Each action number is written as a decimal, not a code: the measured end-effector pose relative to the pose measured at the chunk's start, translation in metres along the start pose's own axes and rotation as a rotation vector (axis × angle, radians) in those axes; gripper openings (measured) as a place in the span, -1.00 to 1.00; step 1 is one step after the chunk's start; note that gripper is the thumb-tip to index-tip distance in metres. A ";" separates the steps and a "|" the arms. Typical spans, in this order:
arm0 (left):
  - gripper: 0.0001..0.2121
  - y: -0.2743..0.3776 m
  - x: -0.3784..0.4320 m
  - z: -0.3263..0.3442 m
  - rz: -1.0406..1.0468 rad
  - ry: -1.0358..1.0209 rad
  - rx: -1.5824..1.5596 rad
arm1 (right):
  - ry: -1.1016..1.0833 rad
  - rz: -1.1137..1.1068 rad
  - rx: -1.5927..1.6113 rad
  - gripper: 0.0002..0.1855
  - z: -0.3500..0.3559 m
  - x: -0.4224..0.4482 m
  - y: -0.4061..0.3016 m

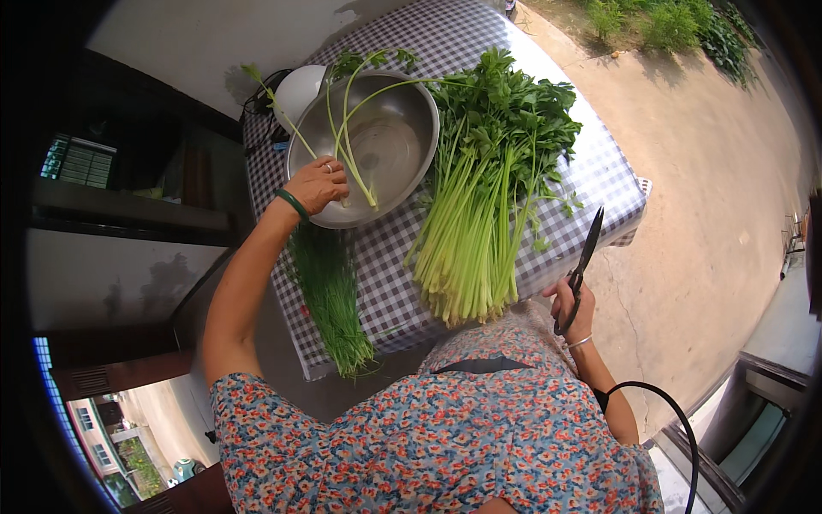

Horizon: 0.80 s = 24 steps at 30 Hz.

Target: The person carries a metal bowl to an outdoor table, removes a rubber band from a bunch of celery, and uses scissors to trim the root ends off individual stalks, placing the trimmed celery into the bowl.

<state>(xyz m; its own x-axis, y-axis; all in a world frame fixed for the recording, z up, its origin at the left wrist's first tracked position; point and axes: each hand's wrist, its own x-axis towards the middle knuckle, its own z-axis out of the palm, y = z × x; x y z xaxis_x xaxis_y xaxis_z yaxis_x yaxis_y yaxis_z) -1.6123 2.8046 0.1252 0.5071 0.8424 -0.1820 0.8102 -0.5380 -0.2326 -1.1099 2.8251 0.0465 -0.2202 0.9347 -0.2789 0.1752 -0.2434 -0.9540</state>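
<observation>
My left hand (319, 186) is over the near left side of a stainless steel basin (427, 154). Its fingers close around a thin celery stalk (292, 125), whose leafy end sticks out past the far left rim. Other cut-looking celery stalks (353, 164) lean inside the basin, their pale bases low in it and leaves over the far rim. In my right hand (576, 308), at the table's near right, is a pair of black scissors (587, 250), blades together and pointing away. Between both hands lies a large bunch of celery (475, 238), roots towards me.
A checked tablecloth (385, 270) covers the table. A bunch of thin green chives or similar leaves (331, 302) lies at the near left, overhanging the edge. Behind the basin sit a white rounded object (298, 93) and dark cables (260, 96). A black cable (684, 417) loops by my right arm.
</observation>
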 end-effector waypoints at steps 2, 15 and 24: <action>-0.84 -0.003 -0.021 0.045 -0.035 -0.091 -0.052 | -0.010 0.020 0.002 -0.79 0.001 -0.002 0.003; -0.75 0.162 0.036 0.017 -0.750 0.096 -0.908 | -0.177 0.079 -0.040 -0.81 0.013 -0.004 0.006; -0.77 0.163 0.045 0.034 -0.956 -0.077 -1.763 | -0.619 0.002 -0.269 -0.79 0.017 -0.009 -0.024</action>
<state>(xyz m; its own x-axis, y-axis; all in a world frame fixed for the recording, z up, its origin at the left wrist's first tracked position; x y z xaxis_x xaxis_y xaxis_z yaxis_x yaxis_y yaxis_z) -1.4675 2.7541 0.0463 -0.1538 0.7565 -0.6357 0.1292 0.6532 0.7461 -1.1284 2.8180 0.0698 -0.7149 0.5939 -0.3691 0.3918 -0.0970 -0.9149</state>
